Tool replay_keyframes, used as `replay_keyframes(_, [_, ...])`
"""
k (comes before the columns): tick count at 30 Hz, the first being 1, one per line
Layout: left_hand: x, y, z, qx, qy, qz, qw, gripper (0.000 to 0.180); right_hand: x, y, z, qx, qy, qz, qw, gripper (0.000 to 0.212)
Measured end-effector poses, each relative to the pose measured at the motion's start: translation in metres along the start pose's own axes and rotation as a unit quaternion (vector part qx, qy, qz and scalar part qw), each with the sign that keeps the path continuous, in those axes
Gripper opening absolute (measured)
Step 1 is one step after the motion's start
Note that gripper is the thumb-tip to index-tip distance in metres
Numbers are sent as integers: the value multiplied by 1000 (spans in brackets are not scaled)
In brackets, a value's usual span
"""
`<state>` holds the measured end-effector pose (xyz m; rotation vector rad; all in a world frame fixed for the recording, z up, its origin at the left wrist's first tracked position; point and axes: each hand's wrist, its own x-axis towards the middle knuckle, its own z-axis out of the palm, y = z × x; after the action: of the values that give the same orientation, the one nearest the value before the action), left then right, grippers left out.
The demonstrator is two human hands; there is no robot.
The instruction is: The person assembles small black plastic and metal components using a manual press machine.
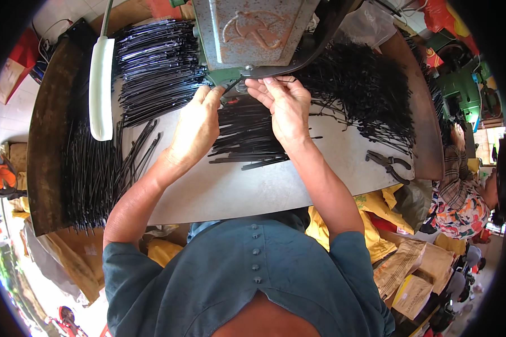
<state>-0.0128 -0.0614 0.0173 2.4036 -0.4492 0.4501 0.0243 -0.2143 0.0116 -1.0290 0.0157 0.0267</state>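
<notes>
Both my hands are raised to the small working point under a grey-green press machine (258, 33). My left hand (194, 126) pinches a thin black rod (232, 86) that slants into the working point. From the other side my right hand (285, 106) has its thumb and fingertips drawn together there, also on thin black rod; whether it is the same piece I cannot tell. Below and between my hands a loose bundle of black rods (247, 135) lies on the pale metal tabletop (225, 194). The exact contact at the fingertips is partly hidden by the machine.
Stacked black rods (157, 67) lie at the far left, with more (90, 174) along the left rim. A tangled heap (365, 84) covers the right. Pliers (389, 164) rest near the right edge. A white lamp (101, 90) hangs at left. Another person (461, 196) sits at right.
</notes>
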Motion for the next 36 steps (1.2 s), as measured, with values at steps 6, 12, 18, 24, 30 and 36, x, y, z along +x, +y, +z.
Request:
replay_keyframes(6, [0, 7, -5, 80, -30, 17, 996, 34, 1, 3, -1, 8, 14, 4, 1000, 6])
replay_keyframes(12, [3, 15, -7, 149, -77, 23, 986, 30, 1, -1, -2, 17, 17, 29, 999, 6])
replay_keyframes(18, [18, 22, -1, -476, -85, -374, 791, 21, -6, -19, -12, -9, -61, 160, 985, 10])
replay_keyframes(24, [6, 34, 9, -659, -38, -358, 660, 7, -23, -37, -17, -63, -3, 111, 992, 10])
replay_keyframes(30, [-2, 28, -10, -334, -183, -169, 909, 12, -42, -30, -9, -56, -38, 108, 992, 8])
replay_keyframes(36, [-9, -51, -22, 292, -80, -6, 953, 12, -33, -42, -26, -585, -23, -154, 796, 9])
